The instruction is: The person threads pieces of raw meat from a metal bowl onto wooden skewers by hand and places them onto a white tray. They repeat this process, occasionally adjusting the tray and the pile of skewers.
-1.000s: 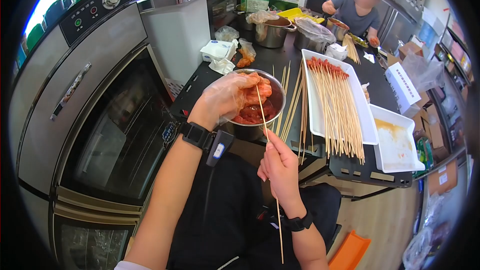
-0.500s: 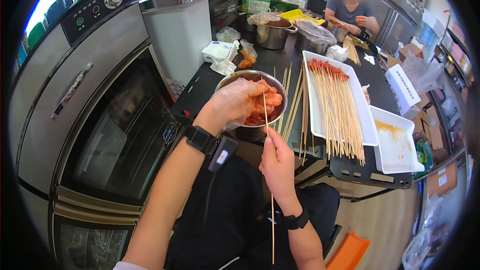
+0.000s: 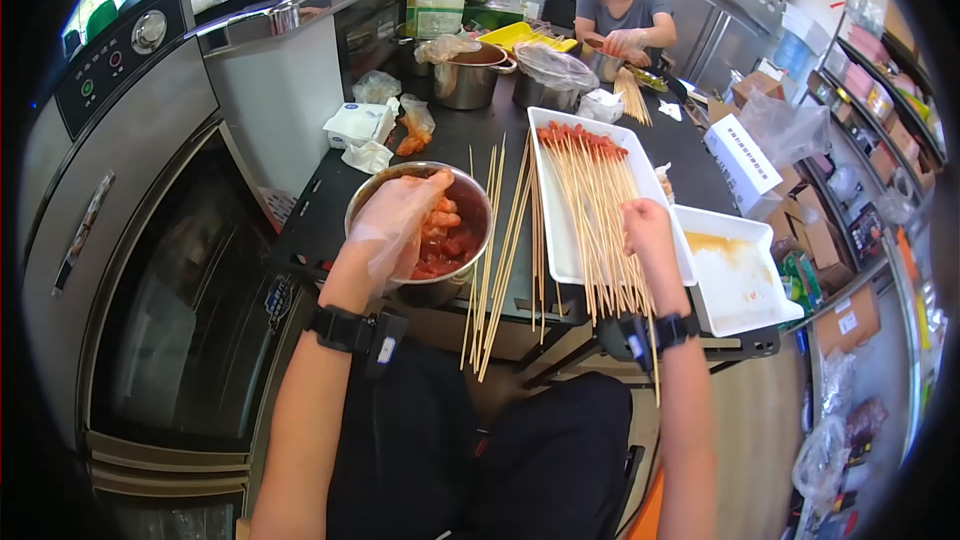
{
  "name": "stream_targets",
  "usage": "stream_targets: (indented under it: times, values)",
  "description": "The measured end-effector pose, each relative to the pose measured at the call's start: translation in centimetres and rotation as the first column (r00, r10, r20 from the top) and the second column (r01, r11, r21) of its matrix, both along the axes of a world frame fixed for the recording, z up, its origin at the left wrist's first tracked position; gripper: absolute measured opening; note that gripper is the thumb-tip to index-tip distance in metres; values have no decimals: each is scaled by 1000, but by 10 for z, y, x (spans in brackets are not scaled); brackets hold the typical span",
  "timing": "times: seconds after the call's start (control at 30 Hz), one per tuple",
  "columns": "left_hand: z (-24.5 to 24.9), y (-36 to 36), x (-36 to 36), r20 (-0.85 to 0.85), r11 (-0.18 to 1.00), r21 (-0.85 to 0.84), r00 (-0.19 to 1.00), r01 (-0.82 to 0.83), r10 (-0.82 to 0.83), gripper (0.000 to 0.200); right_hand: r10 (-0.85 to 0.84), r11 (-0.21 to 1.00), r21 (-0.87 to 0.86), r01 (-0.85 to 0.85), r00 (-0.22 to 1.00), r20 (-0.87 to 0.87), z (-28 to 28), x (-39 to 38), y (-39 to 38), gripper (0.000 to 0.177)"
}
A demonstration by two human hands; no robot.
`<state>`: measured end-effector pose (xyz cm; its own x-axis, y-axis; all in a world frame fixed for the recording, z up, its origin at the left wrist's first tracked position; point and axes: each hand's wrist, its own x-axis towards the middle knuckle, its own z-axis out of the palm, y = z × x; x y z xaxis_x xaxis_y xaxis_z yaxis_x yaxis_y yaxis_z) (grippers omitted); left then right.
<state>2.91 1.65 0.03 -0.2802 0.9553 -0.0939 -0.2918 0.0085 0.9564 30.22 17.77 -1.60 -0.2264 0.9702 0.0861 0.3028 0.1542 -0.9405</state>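
My left hand, in a clear plastic glove, is closed around pieces of red meat over a steel bowl. More meat lies inside that bowl. On the right, my bare right hand is closed on a thin wooden skewer whose lower end sticks out below the wrist. It is over a white tray, where many skewers lie side by side with red meat on their far ends. Loose bare skewers lie between bowl and tray.
A second white tray with brownish liquid stands at the right. Behind are a tissue pack, a steel pot, a plastic-covered pot and a yellow tray. Across the table sits a person. An oven stands left.
My right hand has moved from the bowl to the tray, taking the skewer away from my left hand. My left hand remains at the bowl. The view has shifted to the right.
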Motion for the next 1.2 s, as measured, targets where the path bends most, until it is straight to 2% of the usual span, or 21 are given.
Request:
stream_targets:
  times: [0.07,0.1,0.2,0.23,0.3,0.33,0.5,0.57,0.6,0.63,0.67,0.7,0.73,0.77,0.8,0.9,0.97,1.0,1.07,1.17,1.2]
  values:
    - [3,0,0,-55,997,-79,998,-11,7,30,-85,996,40,79,980,181,-3,4,42,17]
    - [2,-1,1,-60,997,-73,998,-17,12,30,-81,996,46,74,981,175,-10,5,65,17]
    - [3,2,1,-67,988,-143,997,-53,44,31,-144,881,472,-12,945,293,-15,-7,105,28]
    - [5,2,1,-69,989,-135,996,-58,49,31,-142,878,479,-15,947,289,-17,-10,114,28]
    - [6,1,2,-53,987,-144,997,-65,58,31,-287,827,562,-33,833,472,-25,-21,126,31]
    - [4,0,2,-2,991,-122,999,-52,52,31,-300,838,545,-15,822,484,-30,-20,126,31]
    - [1,-2,4,-40,995,-22,995,-94,93,29,-194,737,628,-249,812,550,-17,-16,56,27]
    - [-18,4,-4,-130,988,101,982,-121,133,20,-136,694,636,-336,807,575,-6,-16,15,24]
    - [-36,17,-16,-124,988,90,983,-125,136,20,-103,649,641,-410,787,608,2,-18,-6,20]
    - [-57,33,-31,-556,980,133,808,-148,198,17,-74,598,643,-478,766,638,3,-22,-23,17]
    - [-68,40,-39,-861,972,188,452,-144,233,14,-81,483,740,-468,817,570,-7,-30,-34,12]
    - [-56,33,-32,-858,971,190,455,-147,237,14,-115,453,730,-512,778,617,-10,-40,-49,11]
    - [-31,22,-18,-993,985,-44,116,-165,-25,17,-153,425,715,-555,735,661,-13,-52,-66,11]
    - [-8,12,-4,-923,932,-251,-224,-261,-312,22,-191,422,725,-543,729,657,-22,-66,-80,8]
    - [6,6,6,-938,903,-316,-43,-292,-343,33,-233,411,726,-551,707,668,-32,-78,-91,5]
    - [1,8,12,-963,916,-257,8,-309,-268,33,-379,536,637,-554,516,768,-51,-114,-107,12]
    - [-2,9,10,-937,919,-346,24,-187,-348,39,-460,580,658,-480,474,751,-74,-136,-96,11]
    - [-1,9,9,-926,909,-377,34,-178,-377,41,-463,574,667,-476,483,743,-80,-142,-88,11]
    - [-5,10,6,-915,899,-401,46,-175,-400,42,-511,716,667,-207,494,703,-82,-149,-77,11]
    - [-12,12,-1,-929,918,-371,51,-142,-367,40,-409,776,571,-269,475,779,-70,-145,-78,11]
    - [-11,13,-1,-905,896,-425,33,-131,-425,39,-347,794,532,-295,499,794,-61,-143,-83,11]
